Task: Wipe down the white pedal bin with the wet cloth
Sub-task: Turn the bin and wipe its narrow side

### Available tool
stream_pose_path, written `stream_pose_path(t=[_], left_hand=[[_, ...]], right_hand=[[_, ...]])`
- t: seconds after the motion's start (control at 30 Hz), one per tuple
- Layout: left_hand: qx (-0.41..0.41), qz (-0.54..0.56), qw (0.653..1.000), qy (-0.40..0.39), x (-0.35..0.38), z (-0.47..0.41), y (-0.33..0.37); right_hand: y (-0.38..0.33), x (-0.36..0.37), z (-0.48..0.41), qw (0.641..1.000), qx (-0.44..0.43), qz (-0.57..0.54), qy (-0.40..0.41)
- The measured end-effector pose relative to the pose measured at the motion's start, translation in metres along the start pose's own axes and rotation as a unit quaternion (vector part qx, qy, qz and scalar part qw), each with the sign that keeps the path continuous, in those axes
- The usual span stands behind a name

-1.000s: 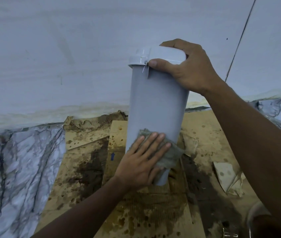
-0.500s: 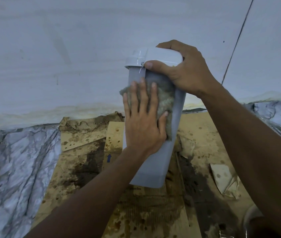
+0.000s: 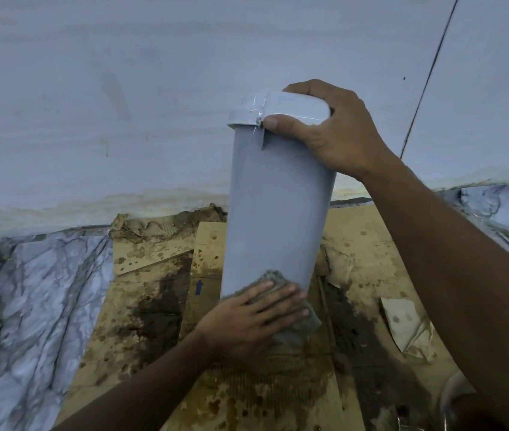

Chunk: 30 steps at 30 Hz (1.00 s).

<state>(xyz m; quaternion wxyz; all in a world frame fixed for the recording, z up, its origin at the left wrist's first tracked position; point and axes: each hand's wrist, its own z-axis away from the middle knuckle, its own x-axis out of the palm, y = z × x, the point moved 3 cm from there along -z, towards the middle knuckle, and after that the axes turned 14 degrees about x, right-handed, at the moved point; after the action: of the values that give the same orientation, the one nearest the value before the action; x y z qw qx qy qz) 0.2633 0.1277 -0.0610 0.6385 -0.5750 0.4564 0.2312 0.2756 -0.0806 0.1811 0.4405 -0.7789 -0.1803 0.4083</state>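
The white pedal bin [image 3: 275,206] is a tall, narrow cylinder standing on wet cardboard, its top leaning slightly toward the right. My right hand [image 3: 331,132] clamps over its lid, thumb on the front edge. My left hand [image 3: 253,318] lies flat near the bin's base, fingers spread, pressing the grey wet cloth [image 3: 304,321] against the lower wall. The cloth sticks out above and to the right of my fingers. The bin's foot and pedal are hidden behind that hand and cloth.
Soaked, stained cardboard [image 3: 141,309] covers the floor under the bin. Marble-patterned floor [image 3: 29,300] lies to the left and far right. A white wall [image 3: 153,88] rises just behind the bin. A torn cardboard scrap [image 3: 405,325] lies on the right.
My left hand slid the cloth from the bin's upper wall, just under the lid, down to its base. My right hand stayed on the lid.
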Motion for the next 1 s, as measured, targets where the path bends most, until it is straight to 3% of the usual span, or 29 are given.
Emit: stream_pose_path(t=[0.07,0.27,0.33,0.43,0.5,0.53,0.6,0.67,0.7,0.77,0.83,0.9,0.93,0.97,1.0], left_hand=[[-0.029,0.003,0.999,0.017,-0.011,-0.003,-0.02],[-0.262,0.007,0.956,0.133,-0.06,-0.042,-0.075],[-0.253,-0.003,0.961,0.113,-0.061,-0.051,-0.072],[-0.096,-0.008,0.995,0.036,-0.041,-0.037,-0.039],[-0.021,-0.031,0.999,0.016,-0.028,-0.016,-0.03],[-0.035,-0.038,0.998,0.035,-0.027,-0.007,-0.036],[-0.15,0.004,0.982,0.117,-0.036,0.004,-0.06],[-0.285,0.117,0.92,0.242,-0.052,0.003,-0.082],[-0.35,0.189,0.866,0.304,-0.063,-0.002,-0.088],[-0.49,0.3,0.712,0.403,-0.08,-0.017,-0.094],[-0.615,0.347,0.548,0.448,-0.098,-0.026,-0.101],[-0.663,0.383,0.433,0.475,-0.118,-0.025,-0.114],[-0.668,0.396,0.399,0.488,-0.132,-0.022,-0.121],[-0.662,0.404,0.388,0.498,-0.146,-0.019,-0.129],[-0.648,0.403,0.408,0.502,-0.159,-0.016,-0.136]], right_hand=[[0.001,-0.001,-0.001,1.0,0.009,-0.007,0.004],[-0.003,0.004,0.002,1.0,0.016,0.003,0.005],[-0.003,0.002,0.004,1.0,0.016,0.005,0.005],[0.001,-0.003,0.007,1.0,0.007,0.002,-0.001],[0.003,-0.004,0.008,1.0,0.005,0.001,-0.007],[0.004,-0.002,0.008,1.0,0.004,0.003,-0.009],[0.004,0.0,0.006,1.0,0.001,0.008,-0.01],[0.002,0.001,0.007,1.0,-0.003,0.018,-0.009],[0.001,0.001,0.009,1.0,-0.006,0.025,-0.011],[0.0,-0.001,0.016,0.999,-0.012,0.042,-0.017],[0.002,-0.004,0.026,0.997,-0.018,0.063,-0.029],[0.001,-0.009,0.039,0.996,-0.014,0.078,-0.042],[0.0,-0.011,0.046,0.995,-0.012,0.087,-0.054],[-0.002,-0.012,0.055,0.993,-0.011,0.099,-0.07],[-0.005,-0.013,0.063,0.99,-0.014,0.113,-0.084]])
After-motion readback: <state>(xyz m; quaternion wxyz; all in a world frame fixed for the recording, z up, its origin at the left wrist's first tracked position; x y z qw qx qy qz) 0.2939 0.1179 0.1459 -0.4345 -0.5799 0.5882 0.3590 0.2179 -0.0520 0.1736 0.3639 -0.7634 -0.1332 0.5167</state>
